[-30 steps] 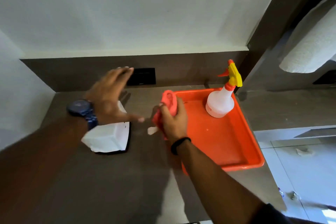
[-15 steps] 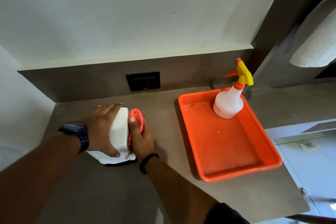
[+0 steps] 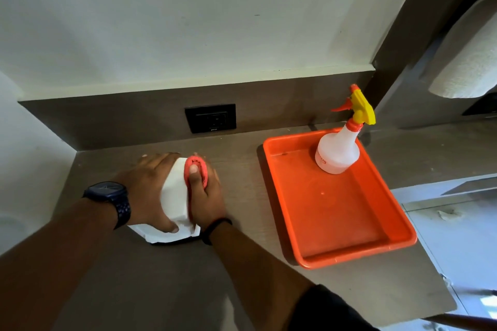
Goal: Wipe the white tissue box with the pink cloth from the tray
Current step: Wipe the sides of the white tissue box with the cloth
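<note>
I see the white tissue box (image 3: pixel 174 196) sitting on the brown tabletop (image 3: pixel 242 188), to the left of the orange tray (image 3: pixel 333 258) and well apart from it. My left hand (image 3: pixel 146 191) is clamped on the box's left side, fingers wrapped over its far end and thumb at the near corner, with a dark watch (image 3: pixel 110 199) on the wrist. My right hand (image 3: pixel 205 199) is closed around the pink cloth (image 3: pixel 197 169) and presses it against the box's right side; the cloth bunches up at the far top edge under my thumb. A black band (image 3: pixel 215 228) circles that wrist. In the tray's far corner a spray bottle (image 3: pixel 337 150) with a yellow and orange trigger head stands upright. A black wall socket (image 3: pixel 210 118) sits in the dark strip behind the tabletop.
</note>
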Tool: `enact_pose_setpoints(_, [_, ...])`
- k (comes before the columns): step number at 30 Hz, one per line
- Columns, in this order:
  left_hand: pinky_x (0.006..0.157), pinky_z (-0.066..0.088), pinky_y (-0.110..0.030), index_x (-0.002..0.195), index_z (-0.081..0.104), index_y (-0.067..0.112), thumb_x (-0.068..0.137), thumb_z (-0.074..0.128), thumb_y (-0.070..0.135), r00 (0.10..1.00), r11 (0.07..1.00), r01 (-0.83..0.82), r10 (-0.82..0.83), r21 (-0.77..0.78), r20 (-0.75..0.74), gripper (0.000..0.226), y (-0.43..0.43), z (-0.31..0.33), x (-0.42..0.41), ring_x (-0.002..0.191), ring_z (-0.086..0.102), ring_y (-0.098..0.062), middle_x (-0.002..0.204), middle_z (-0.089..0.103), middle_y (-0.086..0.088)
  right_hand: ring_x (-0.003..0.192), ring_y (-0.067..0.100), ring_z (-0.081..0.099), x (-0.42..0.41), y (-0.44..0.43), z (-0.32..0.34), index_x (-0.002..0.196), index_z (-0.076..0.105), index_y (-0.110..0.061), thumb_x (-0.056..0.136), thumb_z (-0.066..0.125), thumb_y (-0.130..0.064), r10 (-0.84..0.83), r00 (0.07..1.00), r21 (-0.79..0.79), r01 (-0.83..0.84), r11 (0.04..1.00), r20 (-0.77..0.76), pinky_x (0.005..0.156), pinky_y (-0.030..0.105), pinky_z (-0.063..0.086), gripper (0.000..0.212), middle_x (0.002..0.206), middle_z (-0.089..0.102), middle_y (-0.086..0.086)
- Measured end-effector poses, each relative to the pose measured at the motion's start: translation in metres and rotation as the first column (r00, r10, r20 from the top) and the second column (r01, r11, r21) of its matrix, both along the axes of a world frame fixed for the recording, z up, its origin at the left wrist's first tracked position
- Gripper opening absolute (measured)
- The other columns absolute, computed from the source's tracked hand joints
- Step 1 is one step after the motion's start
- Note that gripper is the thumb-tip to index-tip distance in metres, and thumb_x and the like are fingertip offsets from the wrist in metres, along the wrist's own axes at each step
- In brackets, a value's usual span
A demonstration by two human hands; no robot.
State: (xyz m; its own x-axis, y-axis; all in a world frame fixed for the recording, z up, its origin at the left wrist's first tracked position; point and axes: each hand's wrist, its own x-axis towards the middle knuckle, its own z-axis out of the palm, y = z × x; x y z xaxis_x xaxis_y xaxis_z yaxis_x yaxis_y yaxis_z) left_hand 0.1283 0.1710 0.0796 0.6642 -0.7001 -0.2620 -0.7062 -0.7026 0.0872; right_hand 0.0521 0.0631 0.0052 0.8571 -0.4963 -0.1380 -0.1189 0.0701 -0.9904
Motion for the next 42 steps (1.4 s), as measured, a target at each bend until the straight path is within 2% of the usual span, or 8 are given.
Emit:
enact_pose_setpoints(3, [0.103, 0.04, -0.046, 0.139, 0.026, 0.02, 0.02, 0.071, 0.074, 0.999, 1.0, -0.007, 0.007, 0.009, 0.032, 0.138, -0.001, -0.004, 0.001, 0.122, 0.044, -0.029, 0.138, 0.046, -0.004, 0.125, 0.008, 0.054, -0.011, 0.007, -0.013, 0.11, 0.054, -0.062, 0.082, 0.042, -0.074, -0.043, 0.999, 0.039, 0.044, 0.998, -0.016, 0.114, 0.045, 0.042, 0.032, 0.131, 0.061, -0.009])
enact_pose_setpoints(6, [0.099, 0.043, -0.047, 0.135, 0.03, 0.02, 0.022, 0.071, 0.076, 0.998, 0.999, 0.016, -0.014, -0.028, 0.064, 0.133, 0.001, -0.009, 0.002, 0.116, 0.05, -0.03, 0.132, 0.052, -0.005, 0.137, 0.002, 0.045, -0.032, 0.023, -0.027, 0.129, 0.043, -0.059, 0.081, 0.042, -0.08, -0.09, 0.995, 0.009, 0.089, 0.996, 0.048, 0.118, 0.04, 0.039, 0.052, 0.148, 0.05, -0.01])
enact_pose_setpoints(10, [0.097, 0.044, -0.043, 0.131, 0.034, 0.026, 0.026, 0.074, 0.076, 0.998, 0.997, 0.044, -0.04, -0.061, 0.056, 0.123, 0.001, -0.009, 0.003, 0.111, 0.052, -0.024, 0.126, 0.053, 0.004, 0.144, 0.004, 0.036, -0.024, 0.023, -0.021, 0.127, 0.039, -0.069, 0.088, 0.04, -0.072, -0.073, 0.994, -0.04, 0.077, 0.996, 0.082, 0.12, 0.044, 0.034, 0.039, 0.154, 0.042, -0.014])
enact_pose_setpoints(16, [0.105, 0.039, -0.046, 0.138, 0.028, 0.02, 0.019, 0.071, 0.075, 0.999, 1.0, 0.01, -0.01, 0.0, 0.047, 0.138, 0.0, -0.008, 0.003, 0.121, 0.045, -0.029, 0.135, 0.048, -0.005, 0.126, 0.015, 0.056, 0.003, 0.003, -0.015, 0.126, 0.06, -0.03, 0.09, 0.042, -0.059, -0.067, 0.998, 0.065, 0.068, 0.996, -0.011, 0.114, 0.046, 0.041, 0.05, 0.134, 0.064, 0.001])
enact_pose_setpoints(21, [0.098, 0.043, -0.045, 0.137, 0.024, 0.024, 0.018, 0.071, 0.076, 0.999, 1.0, -0.013, 0.013, -0.002, 0.041, 0.139, 0.001, -0.008, 0.003, 0.119, 0.045, -0.03, 0.135, 0.048, -0.003, 0.122, 0.01, 0.056, -0.028, 0.024, -0.03, 0.111, 0.052, -0.053, 0.086, 0.043, -0.069, -0.08, 0.991, 0.104, 0.091, 0.99, -0.112, 0.111, 0.044, 0.044, 0.031, 0.13, 0.062, -0.009])
enact_pose_setpoints(24, [0.102, 0.041, -0.044, 0.139, 0.023, 0.022, 0.019, 0.071, 0.077, 0.999, 1.0, -0.012, 0.012, -0.013, 0.043, 0.14, 0.002, -0.01, 0.004, 0.124, 0.043, -0.03, 0.139, 0.046, -0.005, 0.128, 0.006, 0.054, -0.042, 0.034, -0.026, 0.125, 0.053, -0.046, 0.084, 0.043, -0.071, -0.118, 0.992, 0.088, 0.121, 0.989, -0.033, 0.113, 0.041, 0.044, 0.049, 0.134, 0.06, -0.011])
enact_pose_setpoints(32, [0.111, 0.032, -0.044, 0.144, 0.021, 0.017, 0.02, 0.066, 0.078, 0.999, 1.0, -0.001, 0.0, 0.006, 0.045, 0.145, 0.002, -0.011, 0.005, 0.13, 0.039, -0.03, 0.145, 0.041, -0.007, 0.116, 0.019, 0.059, 0.005, 0.002, -0.01, 0.116, 0.063, -0.031, 0.095, 0.045, -0.053, -0.072, 0.992, 0.108, 0.083, 0.991, -0.107, 0.109, 0.048, 0.045, 0.036, 0.124, 0.066, 0.003])
enact_pose_setpoints(42, [0.111, 0.032, -0.043, 0.142, 0.021, 0.024, 0.025, 0.073, 0.078, 1.0, 0.999, 0.002, -0.001, -0.032, 0.021, 0.139, 0.004, -0.011, 0.004, 0.13, 0.039, -0.025, 0.144, 0.041, -0.001, 0.115, 0.006, 0.06, -0.02, 0.024, -0.007, 0.101, 0.054, -0.065, 0.083, 0.043, -0.068, -0.102, 0.995, 0.1, 0.104, 0.99, -0.02, 0.103, 0.034, 0.051, 0.021, 0.12, 0.064, -0.014])
